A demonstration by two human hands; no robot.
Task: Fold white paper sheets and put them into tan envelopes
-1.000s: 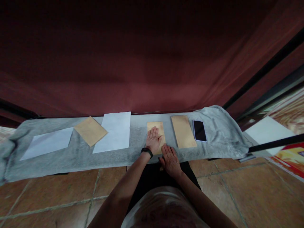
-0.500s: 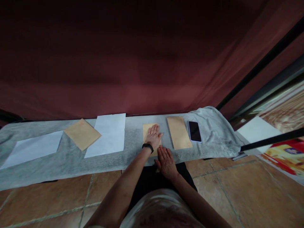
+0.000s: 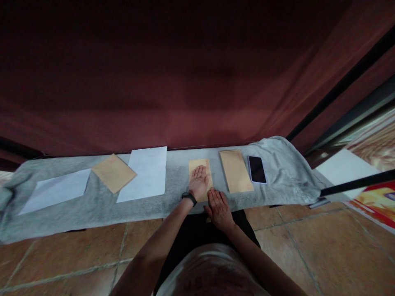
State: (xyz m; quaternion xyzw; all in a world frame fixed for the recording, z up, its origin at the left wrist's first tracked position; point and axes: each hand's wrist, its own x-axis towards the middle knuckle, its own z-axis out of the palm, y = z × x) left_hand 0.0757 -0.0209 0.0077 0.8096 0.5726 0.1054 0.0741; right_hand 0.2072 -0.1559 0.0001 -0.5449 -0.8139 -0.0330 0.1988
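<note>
A tan paper envelope [image 3: 193, 165] lies on the grey cloth in front of me, with reddish print along its upper right edge. My left hand [image 3: 199, 181] rests flat on it, fingers stretched forward; a dark band circles the wrist. By the envelope's lower right corner, my right hand [image 3: 219, 209] lies palm down with its fingers extended, and the fingertips touch or nearly touch that corner. Neither hand grasps anything. Just to the right is a stack of tan envelopes [image 3: 236, 172].
The grey cloth [image 3: 177, 176] covers a long narrow surface against a dark red curtain [image 3: 197, 119]. A phone [image 3: 257, 169] lies at the right. Leftward are a large white sheet [image 3: 148, 174], a tilted tan envelope [image 3: 114, 173] and another white sheet [image 3: 58, 190]. Dark bars slant at the right.
My left hand has slid back toward me over the envelope, baring more of its upper part and the red print. My right hand stays near the lower corner. The view has shifted slightly.
</note>
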